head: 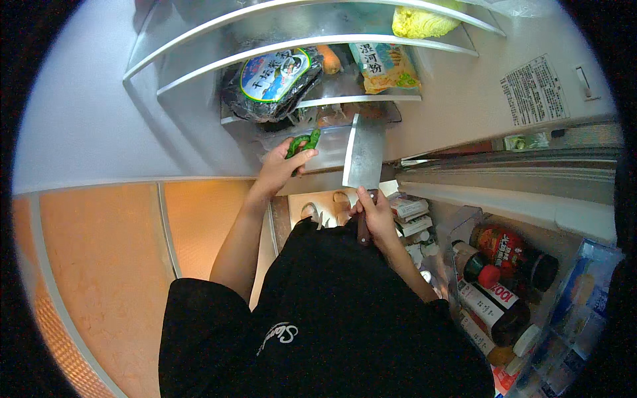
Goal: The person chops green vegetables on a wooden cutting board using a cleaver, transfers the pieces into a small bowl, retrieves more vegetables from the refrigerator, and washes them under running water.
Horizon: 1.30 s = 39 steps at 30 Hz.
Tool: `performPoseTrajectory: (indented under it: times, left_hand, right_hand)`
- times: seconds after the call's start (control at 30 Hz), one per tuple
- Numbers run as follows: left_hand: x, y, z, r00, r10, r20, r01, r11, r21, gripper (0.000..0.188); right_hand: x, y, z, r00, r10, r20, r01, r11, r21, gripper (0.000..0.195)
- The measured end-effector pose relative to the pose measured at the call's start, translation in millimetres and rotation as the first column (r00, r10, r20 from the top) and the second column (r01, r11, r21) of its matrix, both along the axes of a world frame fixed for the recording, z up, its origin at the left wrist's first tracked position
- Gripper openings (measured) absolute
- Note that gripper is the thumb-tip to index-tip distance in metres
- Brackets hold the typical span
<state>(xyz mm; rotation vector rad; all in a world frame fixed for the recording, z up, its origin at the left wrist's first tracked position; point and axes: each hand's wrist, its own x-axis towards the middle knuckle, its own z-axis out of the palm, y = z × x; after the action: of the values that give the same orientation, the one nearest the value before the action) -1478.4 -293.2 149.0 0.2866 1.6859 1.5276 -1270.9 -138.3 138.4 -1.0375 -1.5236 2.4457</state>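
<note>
Green chili peppers (303, 142) are gripped between the thumb and fingers of my left hand (284, 161), just in front of the fridge's lower compartment. My right hand (375, 214) is closed around the dark wooden handle of a cleaver (365, 154). Its broad blade stands upright, pointing toward the fridge. Near the left hand, a black plastic-wrapped package (271, 84) with a printed label sits on a shelf, and a carrot (329, 59) lies beside it. A printed food packet (385, 67) is on the same level, to the right.
Napa cabbage (425, 22) rests on a higher fridge shelf (318, 42). The open door on the right has a clear bin (465, 219) holding several bottles and jars (497, 308). Stacked boxes (410, 214) stand low beside the door. An orange-toned panel (104, 234) is at left.
</note>
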Motion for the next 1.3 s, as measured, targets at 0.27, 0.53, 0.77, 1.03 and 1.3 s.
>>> performPoseTrajectory:
  times: [0.27,0.53,0.77,1.03,1.3]
  left_hand:
    - [53,10,15,0.956,0.216,0.196,-0.239,0.965,0.104,0.035]
    - [74,7,21,0.773,0.143,0.618,-0.374,0.890,0.261,0.035]
    - [75,4,11,0.832,0.165,0.530,-0.337,0.909,0.246,0.032]
    - [77,1,16,0.874,0.114,0.472,-0.251,0.938,0.239,0.034]
    - [80,-11,25,0.865,0.051,0.500,-0.222,0.932,0.288,0.049]
  right_hand:
    - [-8,-2,-2,0.994,-0.105,0.010,0.105,0.987,-0.125,0.029]
    - [-18,-8,4,0.992,-0.126,-0.019,0.123,0.985,-0.118,0.035]
    - [-17,-8,0,0.994,-0.104,-0.038,0.097,0.984,-0.152,0.035]
    - [-17,-17,3,0.995,-0.088,-0.052,0.083,0.991,-0.105,0.032]
    - [-13,-34,10,0.993,-0.119,-0.007,0.117,0.988,-0.104,0.025]
